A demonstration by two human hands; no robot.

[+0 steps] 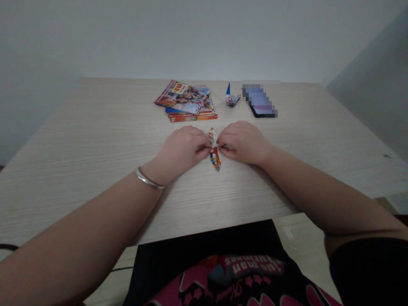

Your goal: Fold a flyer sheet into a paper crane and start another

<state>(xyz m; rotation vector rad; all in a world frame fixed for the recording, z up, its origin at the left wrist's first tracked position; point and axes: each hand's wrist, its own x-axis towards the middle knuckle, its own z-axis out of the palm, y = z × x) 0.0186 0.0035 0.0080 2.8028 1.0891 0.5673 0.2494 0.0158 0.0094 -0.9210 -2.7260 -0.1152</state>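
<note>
A small folded piece of printed paper [216, 158], white and orange with coloured patches, is held upright in length between my two hands over the table. My left hand [185, 146] pinches its left side near the middle, the fingers pressed together. From the other side, my right hand [244, 142] pinches it at about the same height. The paper's two pointed ends show, one toward the back and one toward me; its middle is partly hidden by fingertips. A silver bangle [148, 180] circles my left wrist.
Behind my left hand lies a stack of colourful printed leaflets [185, 97]. A folded paper crane [232, 100] with a blue point stands to its right, beside a dark phone [259, 101]. The pale wooden table [95, 127] meets a wall at the back.
</note>
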